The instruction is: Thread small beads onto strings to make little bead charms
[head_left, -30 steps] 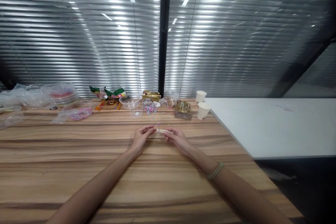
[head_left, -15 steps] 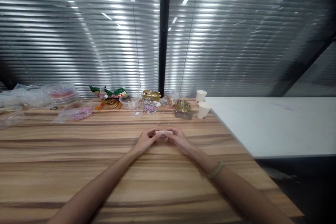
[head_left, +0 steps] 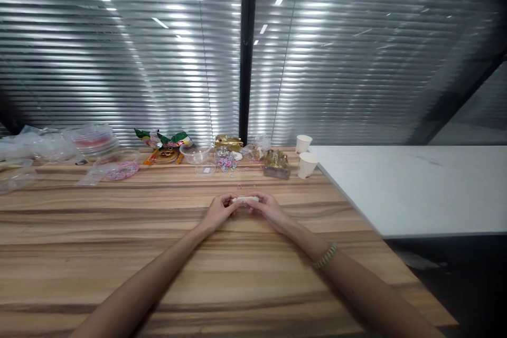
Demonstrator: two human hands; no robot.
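Observation:
Between my two hands is a small, pale, elongated piece [head_left: 246, 199], too small to name for certain. My left hand [head_left: 222, 208] is closed on its left end, thumb toward me. At the right end, the fingers and thumb of my right hand [head_left: 268, 208] pinch it; a beaded bracelet [head_left: 325, 255] circles that wrist. Both hands are low over the wooden table [head_left: 222, 285]. A tiny pink ring [head_left: 238, 186] lies just beyond my fingertips. My fingers hide part of the held piece.
Along the back stand a clear bowl [head_left: 196, 154], a container of small coloured pieces [head_left: 225, 160], a gold-wrapped box [head_left: 276, 164] and two paper cups [head_left: 307, 165]. Farther left are snack packets [head_left: 166, 156], pink pieces in plastic [head_left: 122, 170] and stacked clear tubs [head_left: 93, 142]. A white table [head_left: 396, 190] adjoins at right.
The pale piece has shifted very slightly left between my fingers. Both hands keep nearly the same place and hold; little else differs.

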